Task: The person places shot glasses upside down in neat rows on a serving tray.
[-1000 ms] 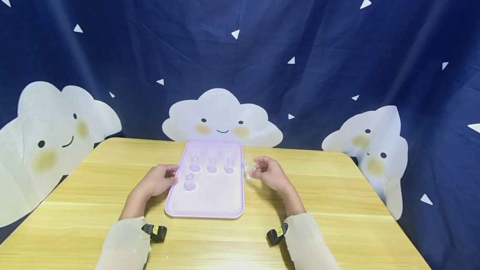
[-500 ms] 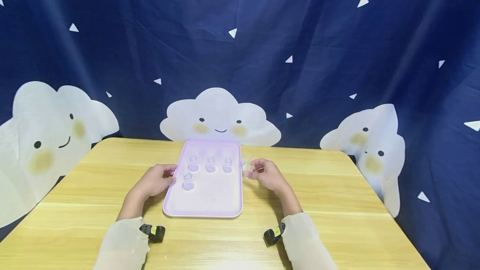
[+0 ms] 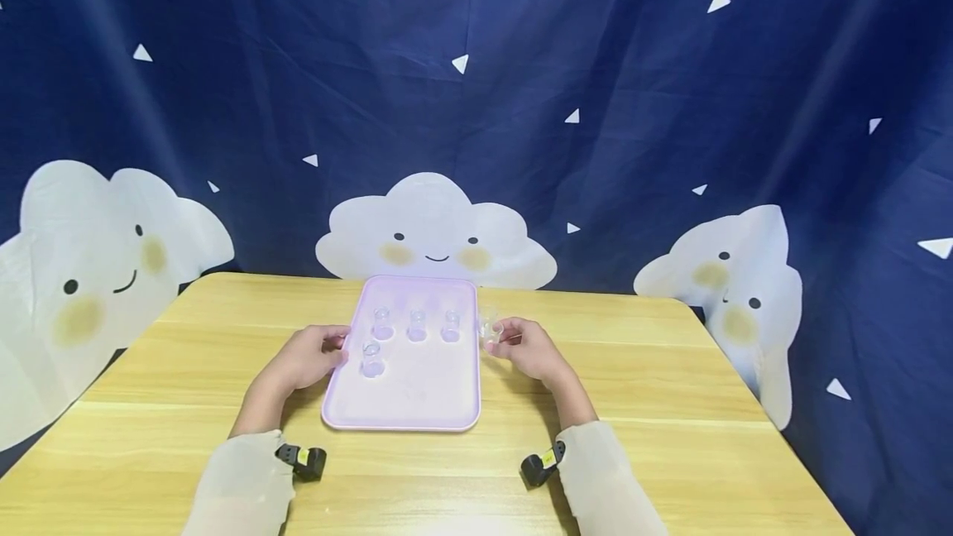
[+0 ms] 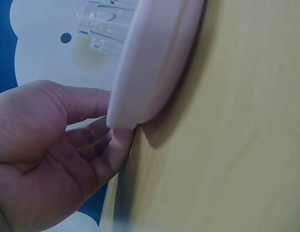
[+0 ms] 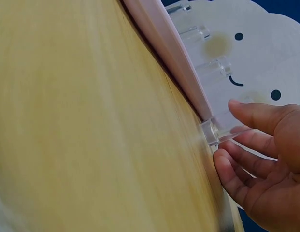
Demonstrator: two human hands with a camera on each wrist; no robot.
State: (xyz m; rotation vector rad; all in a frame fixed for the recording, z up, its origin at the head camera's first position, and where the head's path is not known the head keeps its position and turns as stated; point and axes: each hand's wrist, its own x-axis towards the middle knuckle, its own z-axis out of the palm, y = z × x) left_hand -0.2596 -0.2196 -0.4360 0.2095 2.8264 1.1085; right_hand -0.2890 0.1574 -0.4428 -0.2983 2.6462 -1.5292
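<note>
In the head view, a pale purple tray (image 3: 417, 404) lies on the wooden table. Several small clear cups stand on it: three in a row at the back, including the middle one (image 3: 417, 325), and one nearer the front left (image 3: 372, 361). My left hand (image 3: 308, 358) grips the tray's left edge; the left wrist view shows the thumb at the rim (image 4: 125, 96) and fingertips under it. My right hand (image 3: 529, 346) holds another clear cup (image 3: 487, 329) between thumb and fingers, just right of the tray. In the right wrist view, that cup's thick base (image 5: 209, 133) sits low by the tray's side.
The light wooden table (image 3: 670, 437) extends around the tray on both sides and in front. Behind it hangs a dark blue curtain (image 3: 417, 64) with white triangles and smiling clouds. A small black camera sits on each wrist.
My right hand and its cup have shifted slightly left, closer to the tray's right edge. The left hand stays on the tray, and the cups on it stand as before.
</note>
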